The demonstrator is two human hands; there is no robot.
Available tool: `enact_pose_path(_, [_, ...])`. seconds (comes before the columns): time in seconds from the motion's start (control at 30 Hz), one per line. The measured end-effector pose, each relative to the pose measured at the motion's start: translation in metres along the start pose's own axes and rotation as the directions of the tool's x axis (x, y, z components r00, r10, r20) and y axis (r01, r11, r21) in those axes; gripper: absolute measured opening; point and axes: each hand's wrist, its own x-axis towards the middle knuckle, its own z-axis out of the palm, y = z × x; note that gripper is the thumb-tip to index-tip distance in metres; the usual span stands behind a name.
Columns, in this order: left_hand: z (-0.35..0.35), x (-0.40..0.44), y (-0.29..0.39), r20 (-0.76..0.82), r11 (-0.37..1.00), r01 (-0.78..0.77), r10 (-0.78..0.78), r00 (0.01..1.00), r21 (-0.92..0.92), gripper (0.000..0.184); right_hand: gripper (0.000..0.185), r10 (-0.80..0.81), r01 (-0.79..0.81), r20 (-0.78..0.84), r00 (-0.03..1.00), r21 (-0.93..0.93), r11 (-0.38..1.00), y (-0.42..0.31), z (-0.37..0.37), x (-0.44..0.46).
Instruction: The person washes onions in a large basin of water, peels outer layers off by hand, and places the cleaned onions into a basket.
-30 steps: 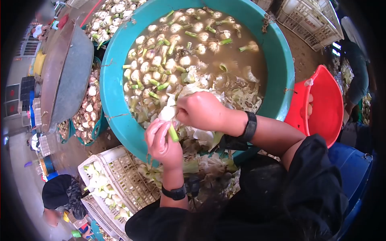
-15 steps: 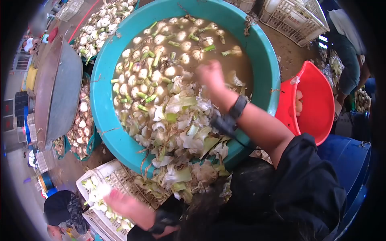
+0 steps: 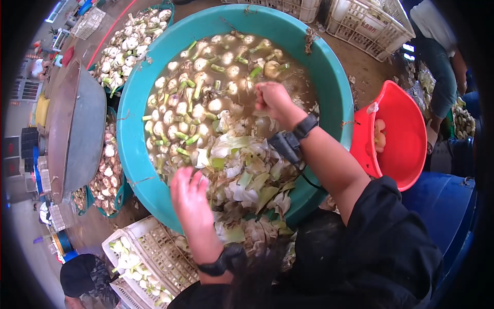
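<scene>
My left hand [image 3: 191, 198] is open, fingers spread, over the near-left rim of a big teal tub [image 3: 135, 165]. My right hand [image 3: 278, 103] is closed above the brown water; whatever its curled fingers hold, if anything, is hidden. Whole garlic bulbs [image 3: 198, 110] with short green stems float in the tub's far and left parts. A heap of wet, peeled-off garlic skins [image 3: 244, 180] lies in the near part, below my right wrist. To the lower left, a cream plastic crate [image 3: 163, 252] holds peeled white garlic bulbs [image 3: 135, 270].
At the right stand a red bucket [image 3: 406, 144] with pale round things inside and a blue barrel [image 3: 437, 206]. Unpeeled garlic [image 3: 106, 175] fills containers on the left, near a metal wheelbarrow tray [image 3: 80, 134]. More crates [image 3: 368, 26] stand behind; other people are nearby.
My left hand has moved up and right from the crate to the tub's near rim. My right hand has shifted slightly and its fingers are curled. The view has moved a little.
</scene>
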Motion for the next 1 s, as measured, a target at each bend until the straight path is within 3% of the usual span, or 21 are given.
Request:
enact_pose_path(0.03, [0.013,0.000,-0.003,0.001,1.000,0.000,0.000,1.000,0.003,0.029,0.011,-0.451,0.365,-0.100,0.887,-0.448,0.816,0.008,-0.001,0.019])
enact_pose_path(0.07, [0.027,0.000,-0.003,0.017,1.000,-0.014,0.014,1.000,0.028,0.027,0.017,-0.807,0.493,0.020,0.590,-0.801,0.341,0.006,0.001,0.030])
enact_pose_path(0.1, [0.034,0.000,-0.002,0.033,0.998,-0.030,0.028,0.999,0.055,0.024,0.019,-0.855,0.327,0.141,0.499,-0.944,0.035,0.001,-0.007,0.038])
enact_pose_path(0.13, [0.034,-0.001,-0.003,0.039,0.997,-0.032,0.030,0.999,0.064,0.024,0.021,-0.853,0.103,0.284,0.438,-0.958,-0.266,-0.011,-0.015,0.035])
enact_pose_path(0.17, [0.031,-0.002,-0.004,0.057,0.994,-0.053,0.048,0.997,0.093,0.023,0.027,-0.709,-0.004,0.284,0.645,-0.927,-0.375,-0.016,-0.029,0.047])
enact_pose_path(0.2, [0.028,-0.003,-0.007,0.073,0.991,-0.073,0.064,0.995,0.115,0.021,0.029,-0.494,-0.011,0.173,0.852,-0.937,-0.348,-0.018,-0.042,0.059])
enact_pose_path(0.27, [0.018,-0.003,-0.014,0.071,0.990,-0.067,0.059,0.996,0.124,0.019,0.028,-0.301,0.072,0.147,0.942,-0.967,-0.246,-0.014,-0.057,0.073])
enact_pose_path(0.3, [0.012,-0.002,-0.019,0.007,0.994,-0.011,0.011,1.000,0.112,0.018,0.028,-0.312,0.068,0.147,0.939,-0.965,-0.252,-0.012,-0.059,0.080])
enact_pose_path(0.37, [0.011,0.000,-0.023,-0.063,0.994,0.045,-0.039,0.997,0.102,0.017,0.025,-0.313,0.092,0.096,0.945,-0.995,-0.027,-0.001,-0.051,0.079])
enact_pose_path(0.53, [0.019,0.001,-0.023,-0.003,0.988,0.008,-0.007,1.000,0.156,0.023,0.024,-0.332,0.183,0.168,0.928,-0.983,0.015,0.000,-0.008,0.050])
enact_pose_path(0.57, [0.022,0.000,-0.020,-0.001,0.987,0.002,-0.002,1.000,0.162,0.023,0.025,-0.556,0.289,0.331,0.762,-0.943,-0.164,0.000,-0.002,0.049])
enact_pose_path(0.6, [0.026,-0.001,-0.017,-0.002,0.989,-0.012,0.013,1.000,0.151,0.020,0.026,-0.704,0.328,0.485,0.519,-0.874,-0.359,-0.002,0.002,0.047])
enact_pose_path(0.63, [0.029,-0.002,-0.016,-0.005,0.990,-0.025,0.026,1.000,0.138,0.016,0.026,-0.707,0.328,0.482,0.518,-0.875,-0.356,0.003,-0.001,0.059])
enact_pose_path(0.7, [0.027,-0.002,-0.019,-0.007,0.991,-0.009,0.010,1.000,0.134,0.016,0.025,-0.573,0.200,0.767,0.288,-0.634,-0.747,0.017,-0.011,0.096])
enact_pose_path(0.73, [0.025,-0.001,-0.020,-0.010,0.992,0.006,-0.004,1.000,0.130,0.015,0.025,-0.578,0.194,0.765,0.283,-0.636,-0.747,0.013,-0.008,0.094])
enact_pose_path(0.77, [0.024,0.001,-0.021,-0.005,0.992,-0.002,0.003,1.000,0.127,0.015,0.024,-0.484,0.292,0.600,0.637,-0.769,-0.569,0.011,-0.003,0.090])
enact_pose_path(0.8, [0.022,0.002,-0.022,-0.008,0.990,-0.005,0.006,1.000,0.144,0.019,0.024,-0.248,0.292,0.392,0.886,-0.886,-0.359,0.013,0.002,0.085])
enact_pose_path(0.83, [0.020,0.003,-0.022,-0.017,0.987,-0.007,0.010,1.000,0.162,0.023,0.024,-0.248,0.300,0.402,0.881,-0.882,-0.362,0.015,0.006,0.081])
enact_pose_path(0.9, [0.023,0.009,-0.021,-0.040,0.980,-0.029,0.037,0.999,0.198,0.029,0.026,-0.079,0.658,0.697,0.713,-0.704,-0.268,0.030,0.015,0.066])
enact_pose_path(0.93, [0.026,0.013,-0.021,-0.048,0.970,-0.036,0.049,0.998,0.242,0.035,0.035,-0.007,0.470,0.484,0.875,-0.846,0.252,0.013,0.035,0.004])
enact_pose_path(1.0, [0.027,0.022,-0.020,-0.078,0.957,-0.020,0.045,0.996,0.289,0.046,0.040,-0.030,0.671,0.733,0.680,-0.606,0.427,0.039,0.049,-0.041])
